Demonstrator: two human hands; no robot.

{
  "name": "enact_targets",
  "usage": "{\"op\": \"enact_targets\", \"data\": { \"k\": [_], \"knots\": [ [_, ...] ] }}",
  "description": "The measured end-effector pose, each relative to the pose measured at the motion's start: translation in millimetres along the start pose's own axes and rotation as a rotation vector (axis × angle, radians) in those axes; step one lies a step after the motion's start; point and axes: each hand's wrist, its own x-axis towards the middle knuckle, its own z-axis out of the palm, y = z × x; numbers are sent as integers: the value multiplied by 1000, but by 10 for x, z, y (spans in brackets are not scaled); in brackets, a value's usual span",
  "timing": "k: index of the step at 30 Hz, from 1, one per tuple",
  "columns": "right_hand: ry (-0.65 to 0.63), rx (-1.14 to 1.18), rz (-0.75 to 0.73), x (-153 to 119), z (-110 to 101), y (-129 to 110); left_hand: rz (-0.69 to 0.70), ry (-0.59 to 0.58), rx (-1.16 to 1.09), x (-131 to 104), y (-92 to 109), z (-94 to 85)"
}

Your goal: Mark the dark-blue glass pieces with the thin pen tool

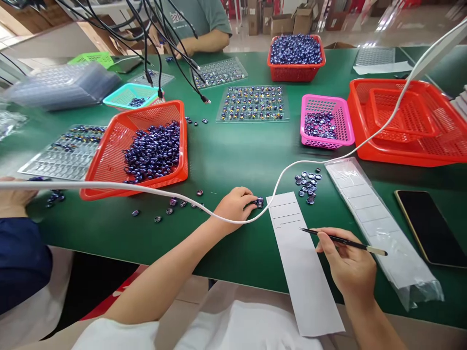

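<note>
at the green table [241, 146], right fingers [328, 248] gripping black tool [346, 241], left fingers [249, 199] pinching pieces [259, 203], shirt [202, 19] lettered "hel…"

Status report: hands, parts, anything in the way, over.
Left hand at small blue parts. Right hand gripping black pointed tool, tip over white strip. White cable crosses left hand in view.

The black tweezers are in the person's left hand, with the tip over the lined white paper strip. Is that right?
Not quite: the head view shows the black tweezers in the person's right hand, not the left hand. The tip is indeed over the lined white paper strip.
</note>
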Motion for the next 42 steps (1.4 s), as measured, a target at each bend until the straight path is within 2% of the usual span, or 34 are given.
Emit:
{"op": "enact_targets", "data": {
  "k": [3,9,14,17,20,23,27,31,37,42],
  "knots": [
    [-1,9,8,11,10,0,-6,-46,30,59,23,53],
    [-25,-2,46,39,17,-44,-80,-176,274,102,139,35],
    [-103,17,62,45,-55,-165,-91,-132,236,28,111,4],
    [-170,21,39,106,-51,-299,-24,-81,137,-69,174,-35],
    [-215,43,36,212,38,-390,100,-49,15,-125,325,-50],
    [-224,71,78,295,163,-368,213,-52,-25,-142,425,-1],
    [-211,78,118,309,261,-249,310,-92,14,-177,378,124],
    [-221,40,85,275,274,-197,349,-136,92,-216,306,193],
    [-246,-32,-13,242,282,-207,379,-167,180,-224,335,194],
    [-233,23,23,234,267,-216,371,-170,199,-228,355,178]
  ]
}}
